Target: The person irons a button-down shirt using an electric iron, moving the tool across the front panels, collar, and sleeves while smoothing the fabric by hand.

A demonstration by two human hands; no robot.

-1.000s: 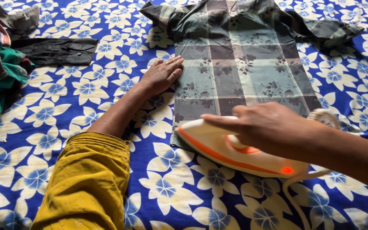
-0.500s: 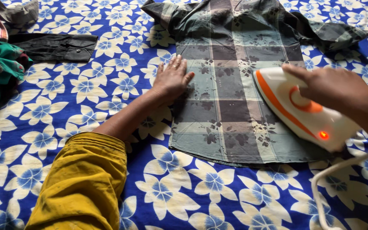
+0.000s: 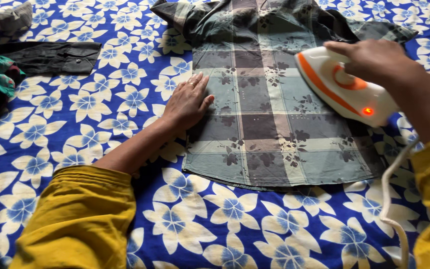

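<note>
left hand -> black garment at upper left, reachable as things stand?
Probably yes. The left hand lies flat on the plaid shirt's left edge, holding nothing. Only bare flowered sheet lies between it and the black garment; nothing stands in the path. It would need some stretch up-left.

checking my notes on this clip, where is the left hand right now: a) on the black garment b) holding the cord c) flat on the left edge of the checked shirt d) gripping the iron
c: the left hand lies palm down on the checked shirt at its left edge, while the right hand holds the white and orange iron.
</note>
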